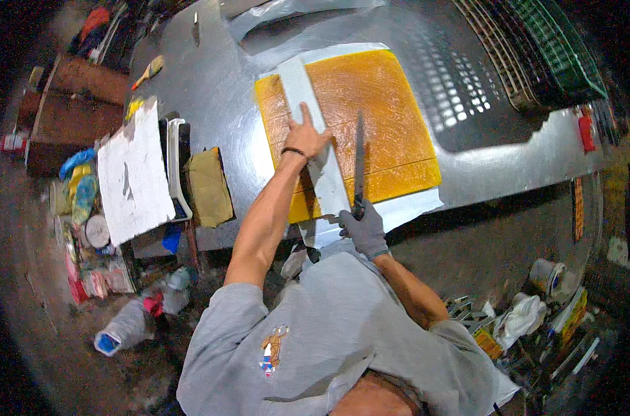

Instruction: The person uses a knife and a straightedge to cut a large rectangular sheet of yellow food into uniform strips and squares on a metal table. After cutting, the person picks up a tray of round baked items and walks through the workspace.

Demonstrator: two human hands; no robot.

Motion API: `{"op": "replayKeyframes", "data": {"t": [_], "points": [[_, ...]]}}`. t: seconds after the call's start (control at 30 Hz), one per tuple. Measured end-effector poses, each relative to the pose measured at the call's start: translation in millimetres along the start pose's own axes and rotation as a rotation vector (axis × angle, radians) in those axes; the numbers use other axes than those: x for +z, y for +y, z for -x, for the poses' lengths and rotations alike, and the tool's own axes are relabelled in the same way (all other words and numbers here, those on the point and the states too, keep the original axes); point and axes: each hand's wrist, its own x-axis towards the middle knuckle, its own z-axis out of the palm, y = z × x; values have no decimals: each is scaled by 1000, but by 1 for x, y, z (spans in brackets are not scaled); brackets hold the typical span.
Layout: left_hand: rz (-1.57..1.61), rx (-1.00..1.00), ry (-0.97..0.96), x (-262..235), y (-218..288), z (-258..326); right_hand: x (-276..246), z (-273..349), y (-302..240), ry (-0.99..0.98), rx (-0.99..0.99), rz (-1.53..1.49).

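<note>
A square amber-yellow slab [377, 90] with a glossy, streaked surface lies on the metal table over white sheeting [405, 211]. Along its left part runs a long pale straight strip [332, 184], its near end reaching past the slab's front edge. My bare left hand [307, 139] presses down on the strip with its fingers spread. My right hand [365, 230], in a grey glove, is closed round the dark handle of a long narrow-bladed knife [359, 149]. The blade points away from me over the slab, right of the strip. A thin straight line crosses the slab near its front.
Left on the table are a brown folded sheet [209, 187], a white board [134, 170] and a brush [150, 71]. Green and dark crates [551, 48] stand at the far right. Buckets and scraps [530, 315] lie on the floor to my right.
</note>
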Motion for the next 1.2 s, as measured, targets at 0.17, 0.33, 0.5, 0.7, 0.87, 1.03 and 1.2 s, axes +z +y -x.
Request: {"op": "replayKeyframes", "data": {"t": [0.17,0.33,0.5,0.7,0.87,1.03,1.2], "points": [[10,9,18,14,48,9,-28,-10,11,45,37,-110],[28,-15,-1,17,70,12,-39,-12,16,89,14,-184],[93,-31,9,10,63,13,-36,-12,3,95,-13,-110],[48,-17,23,15,62,9,-38,-20,20,65,-21,-141],[33,-10,2,16,60,8,-37,-20,19,64,22,-109],[68,-18,-9,18,58,5,-33,-15,15,65,-24,-135],[60,-37,-59,13,62,4,-31,-12,14,94,-27,-111]]}}
